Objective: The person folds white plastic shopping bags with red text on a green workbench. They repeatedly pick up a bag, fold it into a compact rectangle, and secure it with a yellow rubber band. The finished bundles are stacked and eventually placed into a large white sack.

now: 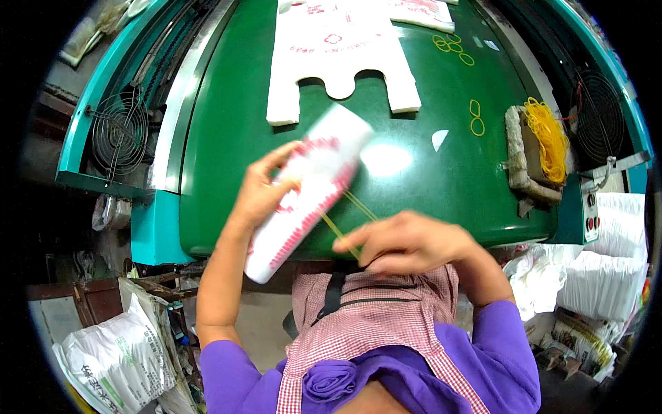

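My left hand (264, 185) grips a folded bundle of white plastic bags (303, 200) with red print, held tilted over the near edge of the green conveyor belt (227, 152). A yellow rubber band (336, 230) runs stretched from the bundle to my right hand (414, 241), whose fingers are closed on it. Part of the band is hidden behind the bundle. Beyond the bundle, a flat stack of white T-shirt bags (338, 52) lies on the belt with its handles toward me.
To the right, a padded box (516, 148) holds a heap of yellow rubber bands (547, 141). Loose bands (476, 119) and a white plastic scrap (439, 139) lie on the belt. A control box with buttons (591, 214) sits at the right edge. Packed white bags (600, 283) stand beside it.
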Tool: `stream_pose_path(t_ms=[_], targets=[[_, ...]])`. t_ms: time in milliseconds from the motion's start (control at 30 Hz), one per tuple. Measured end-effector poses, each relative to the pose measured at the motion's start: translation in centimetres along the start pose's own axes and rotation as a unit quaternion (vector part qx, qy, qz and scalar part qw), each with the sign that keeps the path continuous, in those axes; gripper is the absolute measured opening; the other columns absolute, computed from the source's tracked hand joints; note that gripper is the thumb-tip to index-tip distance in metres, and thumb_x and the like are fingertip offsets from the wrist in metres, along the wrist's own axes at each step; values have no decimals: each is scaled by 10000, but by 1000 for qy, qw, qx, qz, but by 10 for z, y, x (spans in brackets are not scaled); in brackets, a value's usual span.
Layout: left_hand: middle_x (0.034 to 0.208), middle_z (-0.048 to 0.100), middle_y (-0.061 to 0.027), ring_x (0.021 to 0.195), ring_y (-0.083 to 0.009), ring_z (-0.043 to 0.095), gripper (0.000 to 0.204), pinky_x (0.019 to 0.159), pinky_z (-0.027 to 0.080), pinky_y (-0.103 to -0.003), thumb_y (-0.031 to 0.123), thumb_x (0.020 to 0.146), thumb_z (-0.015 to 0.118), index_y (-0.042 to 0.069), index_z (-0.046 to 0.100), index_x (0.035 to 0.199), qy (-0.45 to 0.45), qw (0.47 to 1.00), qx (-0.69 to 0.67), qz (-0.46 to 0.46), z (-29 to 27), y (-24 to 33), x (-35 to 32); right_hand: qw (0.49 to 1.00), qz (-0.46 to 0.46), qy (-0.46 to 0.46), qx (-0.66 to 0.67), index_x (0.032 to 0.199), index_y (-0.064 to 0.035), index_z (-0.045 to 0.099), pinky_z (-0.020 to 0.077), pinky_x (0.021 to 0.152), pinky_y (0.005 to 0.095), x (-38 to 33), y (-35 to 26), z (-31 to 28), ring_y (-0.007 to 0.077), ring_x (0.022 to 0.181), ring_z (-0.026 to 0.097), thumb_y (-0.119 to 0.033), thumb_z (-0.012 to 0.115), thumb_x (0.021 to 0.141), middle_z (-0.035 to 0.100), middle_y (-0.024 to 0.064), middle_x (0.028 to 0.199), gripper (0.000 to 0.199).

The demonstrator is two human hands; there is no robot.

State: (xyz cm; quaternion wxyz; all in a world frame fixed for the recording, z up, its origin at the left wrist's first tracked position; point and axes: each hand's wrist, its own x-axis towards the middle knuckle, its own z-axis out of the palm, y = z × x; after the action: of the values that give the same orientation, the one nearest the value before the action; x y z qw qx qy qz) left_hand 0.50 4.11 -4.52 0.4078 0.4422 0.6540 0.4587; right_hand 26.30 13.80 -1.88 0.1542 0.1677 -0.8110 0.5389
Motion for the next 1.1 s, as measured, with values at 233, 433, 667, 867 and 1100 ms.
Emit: stream_pose_path(t_ms=[233, 433, 667, 867, 1100], targets=[[1312, 491, -142, 1146, -202, 512, 532, 908, 452, -298, -25, 822, 533, 40, 439, 1342, 274, 949, 132, 80, -130, -7, 21, 861, 208, 202, -419, 1260, -61, 466, 387, 974, 424, 65, 124, -77, 330, 1170, 457, -121, 648, 768, 508, 170, 1238, 528], [1388, 416, -141, 1289, -287, 375, 461, 1060, 296, -407, 124, 832, 577, 107, 509, 1288, 189, 876, 387, 218, -97, -7, -1, 758, 216, 100, -608, 854, -31, 581, 500, 728, 410, 82, 204, -119, 329, 854, 607, -94, 485, 819, 606, 153, 903, 120], [1484, 249, -118, 1376, -359, 195, 779, 1105, 131, -545, 378, 695, 725, 209, 388, 1376, -75, 831, 494, 244, -19, -30, -73, 888, 271, -13, -372, 837, 4, 535, 474, 721, 410, 13, 80, -25, 352, 832, 571, -127, 514, 849, 568, 181, 861, 133], [1403, 400, -44, 1323, -246, 348, 581, 1094, 229, -470, 69, 778, 594, 206, 426, 1317, -123, 803, 506, 289, -14, -76, -105, 887, 278, -12, -369, 1348, -97, 393, 292, 1054, 481, -72, -8, -11, 371, 1315, 288, -308, 784, 628, 296, 167, 1433, 846], [977, 659, -96, 989, -274, 621, 207, 904, 425, -402, 24, 762, 600, 81, 606, 961, -91, 911, 309, 255, -17, -44, -65, 838, 298, 19, -457, 1275, -193, 499, 226, 1073, 522, -131, 5, 22, 343, 1350, 267, -248, 744, 662, 359, 127, 1422, 663]])
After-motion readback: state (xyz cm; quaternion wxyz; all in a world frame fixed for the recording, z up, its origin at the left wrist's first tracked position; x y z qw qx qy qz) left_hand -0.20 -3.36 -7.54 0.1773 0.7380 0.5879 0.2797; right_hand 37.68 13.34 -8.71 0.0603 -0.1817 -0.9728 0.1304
